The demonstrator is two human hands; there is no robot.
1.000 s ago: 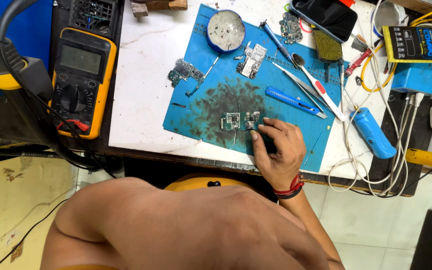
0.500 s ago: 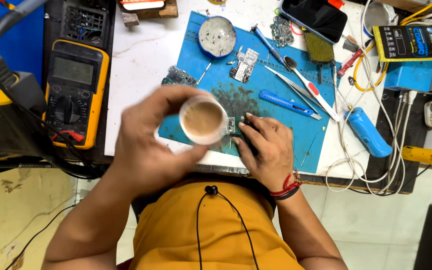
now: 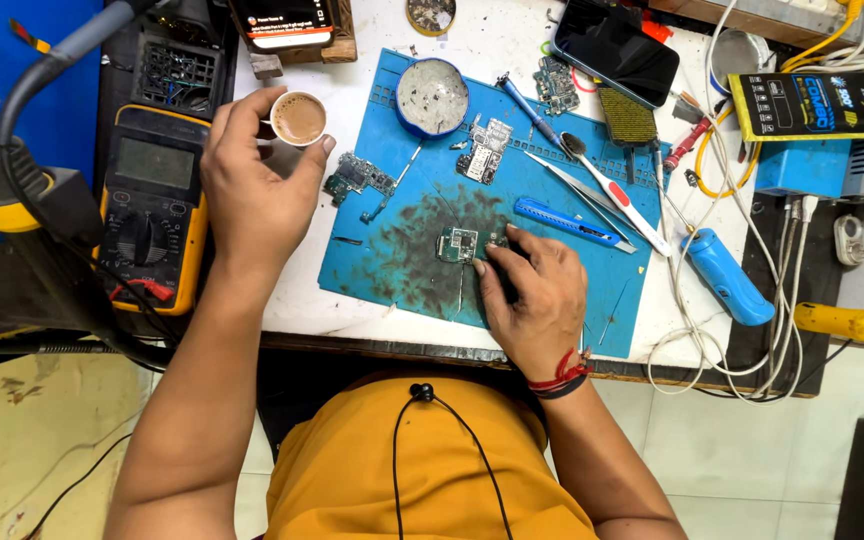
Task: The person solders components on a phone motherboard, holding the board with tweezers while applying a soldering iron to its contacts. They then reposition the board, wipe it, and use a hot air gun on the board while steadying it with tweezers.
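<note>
Small white cup (image 3: 298, 118) of brown tea, upright; green circuit board (image 3: 458, 244) flat on mat.

Left hand (image 3: 257, 185) raised, right hand (image 3: 532, 295) flat.

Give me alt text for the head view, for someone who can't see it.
Seen from above, the left hand holds a small cup of milky tea over the white bench, while the right hand rests on a blue mat, fingertips at a small circuit board. A yellow multimeter lies left of the mat.

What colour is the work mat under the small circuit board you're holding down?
Blue, smudged dark in the middle, seen in the head view: work mat under the circuit board.
</note>
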